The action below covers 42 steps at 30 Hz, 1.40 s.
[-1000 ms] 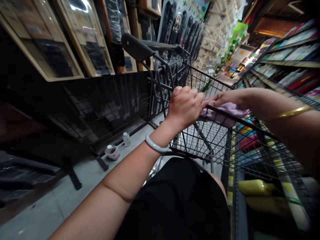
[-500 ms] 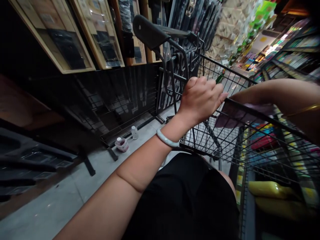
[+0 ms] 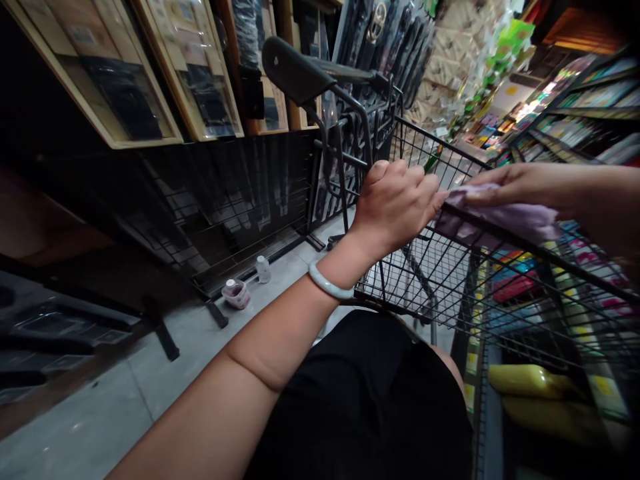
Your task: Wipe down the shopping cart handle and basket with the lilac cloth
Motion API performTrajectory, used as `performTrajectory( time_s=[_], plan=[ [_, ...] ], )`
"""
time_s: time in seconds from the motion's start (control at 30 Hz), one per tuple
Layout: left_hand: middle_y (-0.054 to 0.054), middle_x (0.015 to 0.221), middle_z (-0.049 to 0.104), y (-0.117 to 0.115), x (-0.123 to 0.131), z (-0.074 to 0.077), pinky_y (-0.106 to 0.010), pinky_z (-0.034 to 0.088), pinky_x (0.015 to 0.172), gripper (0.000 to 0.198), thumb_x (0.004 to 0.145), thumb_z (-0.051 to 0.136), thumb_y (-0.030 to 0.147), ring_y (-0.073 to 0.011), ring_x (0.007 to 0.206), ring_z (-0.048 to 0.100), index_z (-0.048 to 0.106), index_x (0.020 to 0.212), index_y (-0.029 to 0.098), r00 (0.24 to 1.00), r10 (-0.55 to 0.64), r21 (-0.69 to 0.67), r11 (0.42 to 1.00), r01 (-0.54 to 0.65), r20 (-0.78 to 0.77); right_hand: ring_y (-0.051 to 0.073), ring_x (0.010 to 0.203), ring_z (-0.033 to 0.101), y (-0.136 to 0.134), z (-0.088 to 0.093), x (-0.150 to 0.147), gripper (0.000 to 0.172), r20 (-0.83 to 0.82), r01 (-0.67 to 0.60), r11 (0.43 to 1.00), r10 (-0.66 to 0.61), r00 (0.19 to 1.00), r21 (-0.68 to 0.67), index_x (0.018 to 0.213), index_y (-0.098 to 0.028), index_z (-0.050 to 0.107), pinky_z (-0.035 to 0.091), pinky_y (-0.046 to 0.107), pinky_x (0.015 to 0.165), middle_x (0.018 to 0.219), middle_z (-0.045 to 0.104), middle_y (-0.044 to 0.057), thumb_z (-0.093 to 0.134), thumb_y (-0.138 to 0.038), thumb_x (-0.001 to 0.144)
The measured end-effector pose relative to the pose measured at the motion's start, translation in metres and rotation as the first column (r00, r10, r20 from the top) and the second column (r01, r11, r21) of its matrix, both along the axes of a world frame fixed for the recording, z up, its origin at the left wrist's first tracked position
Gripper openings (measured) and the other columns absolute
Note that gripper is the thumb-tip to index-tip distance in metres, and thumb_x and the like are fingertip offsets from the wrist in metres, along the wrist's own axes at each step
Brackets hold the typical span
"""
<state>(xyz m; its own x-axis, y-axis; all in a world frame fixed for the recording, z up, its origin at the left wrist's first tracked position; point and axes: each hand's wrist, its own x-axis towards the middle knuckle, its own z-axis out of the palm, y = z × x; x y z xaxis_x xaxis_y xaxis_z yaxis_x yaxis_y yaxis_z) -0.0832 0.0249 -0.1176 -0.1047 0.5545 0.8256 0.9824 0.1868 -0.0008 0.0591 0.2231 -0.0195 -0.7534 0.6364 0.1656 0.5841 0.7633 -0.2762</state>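
My left hand [image 3: 397, 200], with a pale bangle [image 3: 327, 283] on its wrist, is closed around the near rim of a black wire shopping cart [image 3: 575, 264]. Just to the right of it, my right hand [image 3: 520, 184] grips a crumpled purple cloth [image 3: 520, 219]. The cloth lies over the same rim, and part of it hangs inside the basket. My right fingertips come close to the left hand's fingers. The cart's handle [image 3: 297, 70] sticks up at the far left end of the basket.
Wooden display boxes [image 3: 195, 73] and hanging belts [image 3: 400, 40] line the left side. A clear tub [image 3: 236, 293] and a small bottle [image 3: 263, 269] stand on the grey floor [image 3: 115, 407]. A yellow bottle [image 3: 530, 381] lies low at right, near stocked shelves [image 3: 595, 113].
My right hand has come up from inside the basket to the rim, bringing the purple cloth up over it. My left hand keeps its hold on the rim.
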Motion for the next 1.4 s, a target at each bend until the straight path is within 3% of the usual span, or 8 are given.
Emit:
performTrajectory(
  time_s=[0.1, 0.23, 0.4, 0.63, 0.83, 1.07, 1.17, 1.4],
  plan=[
    [-0.009, 0.099, 0.068, -0.001, -0.001, 0.001, -0.048, 0.036, 0.104, 0.051, 0.115, 0.028, 0.049, -0.0284, 0.110, 0.059, 0.072, 0.106, 0.024, 1.000, -0.004, 0.018, 1.000, 0.004, -0.007, 0.009, 0.080, 0.068, 0.002, 0.009, 0.006, 0.024, 0.305, 0.049, 0.928, 0.071, 0.950, -0.370, 0.107, -0.023, 0.087, 0.049, 0.030, 0.080, 0.101, 0.083, 0.006, 0.064, -0.024, 0.104],
    [-0.008, 0.097, 0.068, -0.001, -0.002, 0.002, -0.048, 0.035, 0.105, 0.047, 0.114, 0.032, 0.048, -0.0284, 0.109, 0.058, 0.071, 0.104, 0.023, 1.000, -0.001, 0.026, 1.000, 0.001, 0.018, 0.010, 0.071, 0.060, -0.002, 0.011, 0.008, 0.019, 0.491, 0.121, 0.916, 0.090, 0.867, -0.382, 0.103, -0.012, 0.085, 0.047, 0.027, 0.079, 0.085, 0.079, 0.005, 0.066, -0.013, 0.100],
    [-0.009, 0.096, 0.069, -0.001, -0.003, 0.004, -0.050, 0.035, 0.102, 0.046, 0.112, 0.035, 0.048, -0.0299, 0.105, 0.057, 0.071, 0.100, 0.024, 0.999, -0.012, 0.025, 1.000, 0.012, 0.033, 0.006, 0.067, 0.055, -0.040, 0.014, 0.007, 0.031, 0.025, -0.162, 0.822, 0.209, 0.978, -0.545, 0.119, -0.013, 0.075, 0.038, 0.025, 0.066, 0.087, 0.074, 0.002, 0.066, -0.036, 0.101],
    [-0.011, 0.096, 0.070, -0.004, -0.003, 0.007, -0.054, 0.036, 0.099, 0.041, 0.110, 0.039, 0.047, -0.0333, 0.101, 0.056, 0.071, 0.094, 0.027, 0.998, -0.037, 0.020, 0.999, 0.035, 0.058, 0.014, 0.064, 0.056, -0.050, 0.003, 0.023, 0.029, 0.239, -0.024, 0.998, 0.009, 0.971, 0.059, 0.084, -0.021, 0.076, 0.042, 0.029, 0.066, 0.074, 0.071, 0.002, 0.071, -0.046, 0.096],
    [-0.010, 0.091, 0.068, -0.002, -0.001, 0.007, -0.055, 0.038, 0.101, 0.041, 0.109, 0.039, 0.047, -0.0325, 0.100, 0.057, 0.069, 0.090, 0.027, 0.998, -0.020, 0.038, 0.999, 0.017, 0.067, 0.023, 0.089, 0.069, -0.100, -0.037, 0.055, 0.027, -0.133, -0.012, 0.797, 0.115, 0.984, 0.604, 0.101, -0.022, 0.078, 0.051, 0.034, 0.077, 0.105, 0.077, 0.011, 0.057, -0.038, 0.105],
    [-0.009, 0.090, 0.066, -0.001, -0.002, 0.006, -0.054, 0.039, 0.099, 0.043, 0.110, 0.037, 0.047, -0.0322, 0.099, 0.058, 0.068, 0.090, 0.026, 0.999, 0.010, 0.044, 0.999, -0.012, 0.040, 0.028, 0.109, 0.070, -0.100, -0.162, 0.069, 0.028, -0.359, 0.156, 0.521, 0.315, 0.878, 0.839, 0.108, -0.036, 0.081, 0.060, 0.047, 0.098, 0.125, 0.076, 0.006, 0.071, -0.014, 0.094],
    [-0.008, 0.090, 0.067, -0.001, -0.004, 0.006, -0.053, 0.038, 0.099, 0.041, 0.110, 0.038, 0.047, -0.0322, 0.099, 0.059, 0.067, 0.088, 0.027, 0.999, 0.005, 0.050, 0.999, -0.007, 0.039, 0.026, 0.098, 0.069, -0.097, -0.203, 0.070, 0.032, -0.294, 0.094, 0.513, 0.325, 0.899, 0.853, 0.102, -0.038, 0.083, 0.063, 0.044, 0.091, 0.118, 0.078, 0.003, 0.074, -0.010, 0.090],
    [-0.008, 0.088, 0.066, 0.001, -0.003, 0.006, -0.051, 0.034, 0.101, 0.040, 0.108, 0.039, 0.047, -0.0319, 0.100, 0.057, 0.066, 0.088, 0.025, 0.996, 0.003, 0.053, 0.999, -0.008, 0.094, 0.027, 0.109, 0.068, -0.109, -0.163, 0.047, 0.025, -0.397, 0.130, 0.659, 0.274, 0.876, 0.741, 0.107, -0.038, 0.084, 0.056, 0.044, 0.099, 0.133, 0.075, 0.005, 0.070, -0.019, 0.098]
  ],
)
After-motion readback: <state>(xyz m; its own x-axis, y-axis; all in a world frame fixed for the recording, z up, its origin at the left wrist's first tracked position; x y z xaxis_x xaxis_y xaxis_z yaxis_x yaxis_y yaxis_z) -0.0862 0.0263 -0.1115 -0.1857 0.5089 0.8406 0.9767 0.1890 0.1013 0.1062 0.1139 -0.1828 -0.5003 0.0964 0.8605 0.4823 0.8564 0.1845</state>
